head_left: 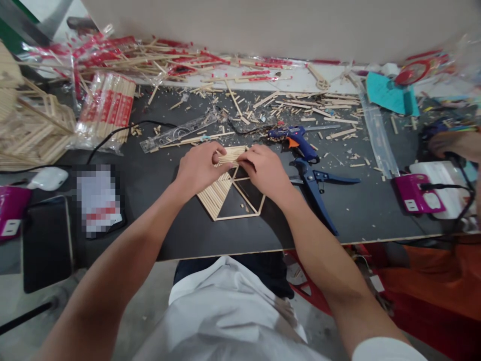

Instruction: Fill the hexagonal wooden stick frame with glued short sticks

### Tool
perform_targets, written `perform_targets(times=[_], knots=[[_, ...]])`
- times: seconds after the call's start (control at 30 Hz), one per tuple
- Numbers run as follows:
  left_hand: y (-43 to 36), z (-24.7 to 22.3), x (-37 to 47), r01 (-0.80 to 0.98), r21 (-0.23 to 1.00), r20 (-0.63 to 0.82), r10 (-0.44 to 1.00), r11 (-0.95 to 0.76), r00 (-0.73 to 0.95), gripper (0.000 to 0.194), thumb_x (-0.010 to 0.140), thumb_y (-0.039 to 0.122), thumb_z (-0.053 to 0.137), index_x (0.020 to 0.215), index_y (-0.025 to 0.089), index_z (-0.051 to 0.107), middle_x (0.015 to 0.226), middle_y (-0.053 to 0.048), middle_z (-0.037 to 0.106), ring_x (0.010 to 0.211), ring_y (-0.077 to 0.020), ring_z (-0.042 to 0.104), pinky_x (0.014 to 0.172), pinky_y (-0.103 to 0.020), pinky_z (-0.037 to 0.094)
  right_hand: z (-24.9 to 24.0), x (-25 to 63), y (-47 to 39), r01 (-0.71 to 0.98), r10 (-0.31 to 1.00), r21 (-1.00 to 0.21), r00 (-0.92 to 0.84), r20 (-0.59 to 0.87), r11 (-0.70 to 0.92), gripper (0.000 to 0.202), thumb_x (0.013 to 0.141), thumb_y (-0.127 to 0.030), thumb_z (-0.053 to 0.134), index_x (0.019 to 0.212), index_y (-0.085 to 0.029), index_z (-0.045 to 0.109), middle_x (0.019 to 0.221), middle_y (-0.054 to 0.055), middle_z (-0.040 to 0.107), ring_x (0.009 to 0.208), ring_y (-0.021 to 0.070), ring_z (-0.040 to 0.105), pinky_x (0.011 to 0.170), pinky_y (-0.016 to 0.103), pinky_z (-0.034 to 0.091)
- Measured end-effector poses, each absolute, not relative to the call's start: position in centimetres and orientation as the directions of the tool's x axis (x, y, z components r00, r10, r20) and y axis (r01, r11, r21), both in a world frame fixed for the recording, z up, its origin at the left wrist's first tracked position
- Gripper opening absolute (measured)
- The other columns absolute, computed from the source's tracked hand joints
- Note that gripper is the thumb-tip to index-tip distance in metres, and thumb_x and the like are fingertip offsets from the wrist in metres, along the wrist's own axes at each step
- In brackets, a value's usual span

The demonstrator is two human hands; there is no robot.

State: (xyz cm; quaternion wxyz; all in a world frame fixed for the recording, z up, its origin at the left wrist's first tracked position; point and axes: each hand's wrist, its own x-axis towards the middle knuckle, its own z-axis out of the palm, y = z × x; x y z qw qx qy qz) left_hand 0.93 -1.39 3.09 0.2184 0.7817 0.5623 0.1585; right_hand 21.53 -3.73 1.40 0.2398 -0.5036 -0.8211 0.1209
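head cam | spoked pale-wood stick frame (236, 217) lay on the dark grey bench (176, 225), far-panel sticks running sideways between left hand (197, 168) and right hand (268, 173), equally near | fingers curled in, couldn't tell if pinching anything tbh

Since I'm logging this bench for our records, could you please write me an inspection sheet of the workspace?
Surface: dark tabletop, littered towards the far side.
Job's things: partly filled stick frame; glue gun and blue cutter right of it.
Clutter: scattered offcuts, wrapped stick bundles, phone.
Hands: left and right at the frame's far part; grip unclear.
Cables: black cable beside the bundles; another plugged into the right-hand magenta socket block.
Surroundings: pale wall behind.
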Motion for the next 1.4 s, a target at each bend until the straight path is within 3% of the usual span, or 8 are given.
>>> perform_targets(times=[0.5, 0.77, 1.07, 1.4], knots=[[0.5, 2.7, -0.9, 0.63, 0.713, 0.07, 0.925, -0.308, 0.374, 0.031, 0.086, 0.04, 0.064, 0.103, 0.016, 0.076, 0.086, -0.003, 0.073, 0.071, -0.0152, 0.059, 0.071, -0.03, 0.046, 1.5, 22.3, -3.5, 0.739, 0.906, -0.529, -0.29, 0.309, 0.417, 0.021, 0.1, -0.015, 0.054, 0.098, -0.017, 0.074, 0.098, 0.011, 0.071, 0.096, 0.0246, 0.065, 0.089, 0.039, 0.05], [0.4, 2.6, -0.9, 0.608, 0.721, 0.074, 0.909, -0.333, 0.41, 0.034, 0.079, 0.042, 0.071, 0.102, 0.017, 0.076, 0.082, -0.002, 0.071, 0.07, -0.0151, 0.059, 0.071, -0.03, 0.048, 1.6, 22.6, -3.3, 0.691, 0.918, -0.612, -0.216, 0.332, 0.384, 0.007, 0.093, -0.021, 0.067, 0.09, -0.019, 0.073, 0.087, 0.005, 0.07, 0.074, 0.0186, 0.06, 0.075, 0.035, 0.048], [0.4, 2.7, -0.6, 0.618, 0.739, 0.013, 0.923, -0.269, 0.386, 0.032, 0.072, 0.037, 0.078, 0.097, 0.017, 0.076, 0.081, -0.001, 0.071, 0.07, -0.0148, 0.06, 0.073, -0.03, 0.049, 1.0, 20.9, -3.5, 0.646, 0.909, -0.64, -0.287, 0.303, 0.417, 0.01, 0.092, -0.022, 0.073, 0.083, -0.018, 0.07, 0.083, 0.004, 0.066, 0.079, 0.0189, 0.059, 0.076, 0.034, 0.046], [0.3, 2.7, -0.9, 0.645, 0.691, -0.006, 0.89, -0.325, 0.456, 0.029, 0.082, 0.035, 0.068, 0.103, 0.017, 0.076, 0.094, -0.006, 0.076, 0.082, -0.0193, 0.068, 0.077, -0.032, 0.051, 0.6, 21.0, -3.4, 0.628, 0.921, -0.674, -0.244, 0.303, 0.388, 0.008, 0.088, -0.022, 0.077, 0.084, -0.02, 0.071, 0.08, 0.002, 0.067, 0.075, 0.018, 0.06, 0.073, 0.033, 0.046]])
